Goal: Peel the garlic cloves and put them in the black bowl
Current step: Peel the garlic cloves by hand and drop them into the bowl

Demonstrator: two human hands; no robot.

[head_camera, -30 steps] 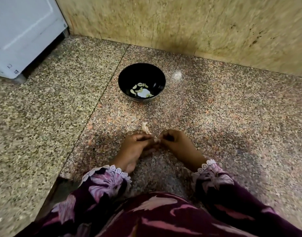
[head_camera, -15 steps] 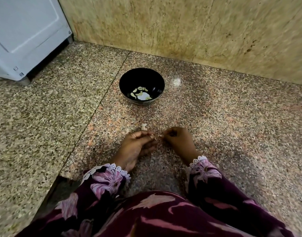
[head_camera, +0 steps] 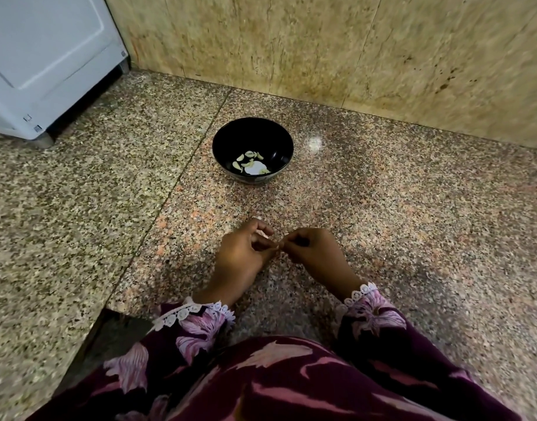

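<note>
The black bowl (head_camera: 252,129) stands on the granite counter, holding several peeled garlic cloves (head_camera: 248,162) and a bright glare spot. Well in front of it my left hand (head_camera: 244,253) and my right hand (head_camera: 314,253) meet fingertip to fingertip, both pinching one small garlic clove (head_camera: 280,246) that is mostly hidden by my fingers. A pale scrap (head_camera: 256,218), skin or another clove, peeks out just beyond my left fingers; most of it is covered.
A beige stone wall (head_camera: 322,47) rises right behind the bowl. A white appliance (head_camera: 45,62) stands at the far left. The counter (head_camera: 413,223) has a seam running left of the bowl and a notched front edge (head_camera: 109,323) near my left sleeve.
My hands have drawn slightly apart and shifted a bit toward me while still pinching the clove. The pale piece beyond my left fingers is now largely hidden.
</note>
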